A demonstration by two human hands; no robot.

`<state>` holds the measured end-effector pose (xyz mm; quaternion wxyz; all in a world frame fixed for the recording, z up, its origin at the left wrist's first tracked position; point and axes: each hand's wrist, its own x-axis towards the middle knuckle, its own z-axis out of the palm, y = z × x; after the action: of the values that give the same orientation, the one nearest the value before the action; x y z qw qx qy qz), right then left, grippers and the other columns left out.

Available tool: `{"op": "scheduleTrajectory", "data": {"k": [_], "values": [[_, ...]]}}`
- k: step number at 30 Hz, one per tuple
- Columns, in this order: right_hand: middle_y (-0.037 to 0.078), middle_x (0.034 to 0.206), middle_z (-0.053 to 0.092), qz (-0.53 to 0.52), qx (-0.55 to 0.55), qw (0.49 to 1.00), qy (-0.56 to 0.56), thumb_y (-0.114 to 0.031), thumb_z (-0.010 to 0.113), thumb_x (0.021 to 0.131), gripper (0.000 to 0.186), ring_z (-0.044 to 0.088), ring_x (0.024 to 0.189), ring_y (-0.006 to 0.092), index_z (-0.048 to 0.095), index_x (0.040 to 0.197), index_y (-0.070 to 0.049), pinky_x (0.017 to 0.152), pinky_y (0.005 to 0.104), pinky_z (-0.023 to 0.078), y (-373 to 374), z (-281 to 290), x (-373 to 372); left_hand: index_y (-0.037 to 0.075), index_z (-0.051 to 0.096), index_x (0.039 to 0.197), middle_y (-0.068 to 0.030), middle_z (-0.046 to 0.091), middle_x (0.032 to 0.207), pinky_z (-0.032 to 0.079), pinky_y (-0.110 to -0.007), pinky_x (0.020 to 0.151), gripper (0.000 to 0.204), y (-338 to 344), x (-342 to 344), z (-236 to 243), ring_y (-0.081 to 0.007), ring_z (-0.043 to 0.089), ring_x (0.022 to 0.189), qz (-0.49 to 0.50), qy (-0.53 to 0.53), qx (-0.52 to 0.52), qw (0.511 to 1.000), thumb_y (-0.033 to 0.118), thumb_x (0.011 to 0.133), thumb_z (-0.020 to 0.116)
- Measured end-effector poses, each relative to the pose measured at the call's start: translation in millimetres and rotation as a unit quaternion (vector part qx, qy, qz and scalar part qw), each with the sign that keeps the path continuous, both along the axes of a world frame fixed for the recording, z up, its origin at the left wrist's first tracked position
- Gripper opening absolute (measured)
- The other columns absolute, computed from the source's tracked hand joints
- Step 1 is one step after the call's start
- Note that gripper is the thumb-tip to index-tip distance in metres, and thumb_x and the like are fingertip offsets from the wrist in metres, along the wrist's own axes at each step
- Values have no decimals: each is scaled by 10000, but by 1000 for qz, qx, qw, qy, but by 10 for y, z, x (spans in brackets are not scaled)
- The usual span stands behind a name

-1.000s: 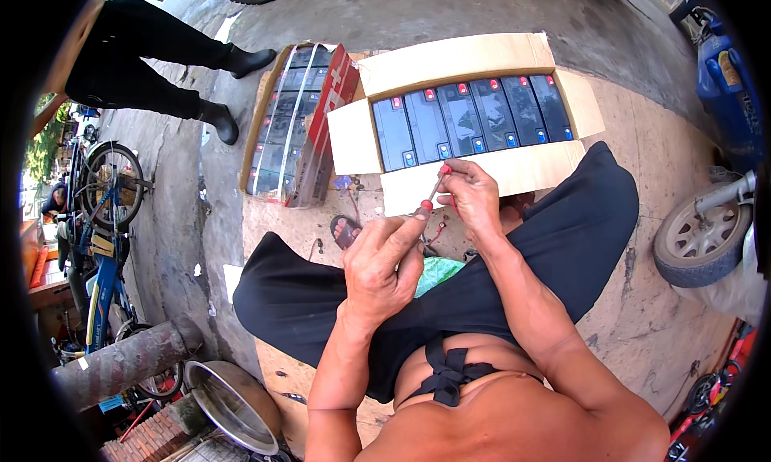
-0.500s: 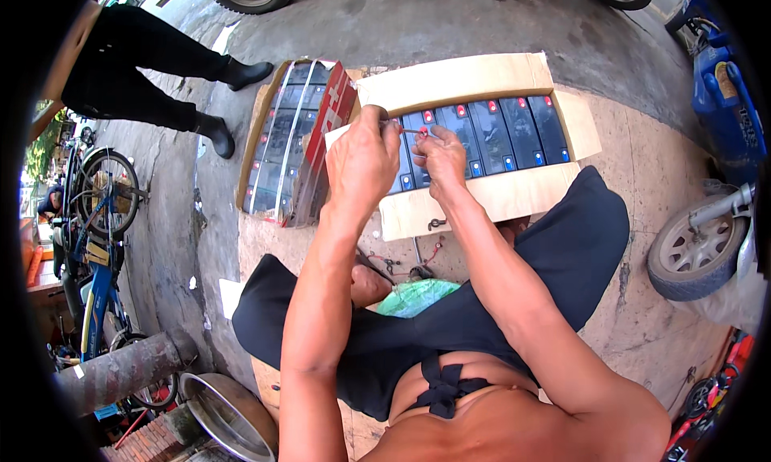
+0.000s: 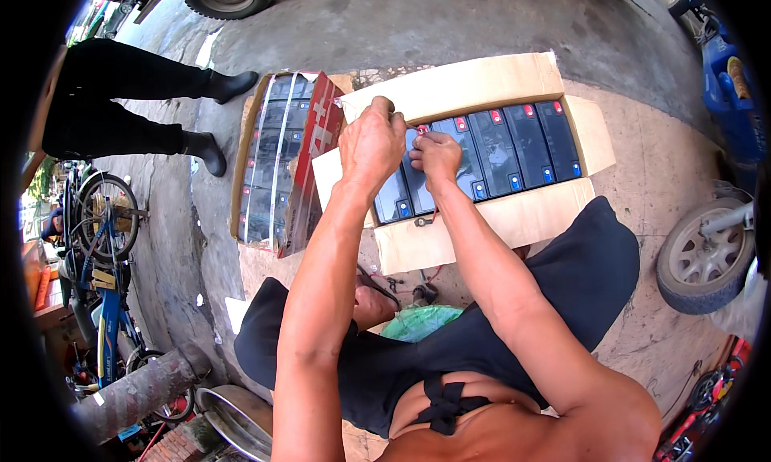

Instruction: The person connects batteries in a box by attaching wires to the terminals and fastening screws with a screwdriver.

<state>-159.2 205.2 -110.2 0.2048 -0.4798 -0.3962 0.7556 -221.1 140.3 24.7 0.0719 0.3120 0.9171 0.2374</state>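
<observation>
My left hand (image 3: 371, 145) is closed on a screwdriver, mostly hidden, over the left end of an open cardboard box (image 3: 450, 77) of several dark batteries (image 3: 499, 153). The screwdriver's shaft points toward a red terminal (image 3: 422, 130) near the batteries' far edge. Just right of that, my right hand (image 3: 434, 157) has curled fingers pinched at the terminal; what they grip is unclear. Below it a red wire (image 3: 435, 215) with a dark connector (image 3: 424, 221) hangs at the box's near flap.
A strapped carton of batteries (image 3: 269, 157) stands left. A person in black trousers and boots (image 3: 144, 125) is at upper left. Bicycles (image 3: 108, 245), a metal basin (image 3: 233, 418) and a pipe (image 3: 140, 390) line the left; a wheel (image 3: 703, 261) and blue vehicle (image 3: 727, 117) are right.
Both hands moved forward and up from above my lap onto the batteries, bringing the screwdriver to the red terminal. The boxes now appear lower in the view.
</observation>
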Motion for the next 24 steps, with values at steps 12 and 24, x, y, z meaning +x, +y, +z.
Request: {"op": "scheduleTrajectory", "data": {"k": [12,24], "values": [[90,698,636,-18,-1,999,-42,-64,590,816,132,594,515,135,612,895,41,423,248,470,-5,-19,5,6,603,930,-243,658,824,484,-487,749,230,116,-128,-90,-414,638,800,2,-28,-29,999,212,857,535],[84,700,646,158,73,973,-152,-140,620,820,203,612,545,189,634,959,7,534,317,514,162,81,177,28,600,1021,-205,622,1034,466,-436,841,260,313,-199,46,-373,604,973,-132,-26,-110,985,189,834,520]]}}
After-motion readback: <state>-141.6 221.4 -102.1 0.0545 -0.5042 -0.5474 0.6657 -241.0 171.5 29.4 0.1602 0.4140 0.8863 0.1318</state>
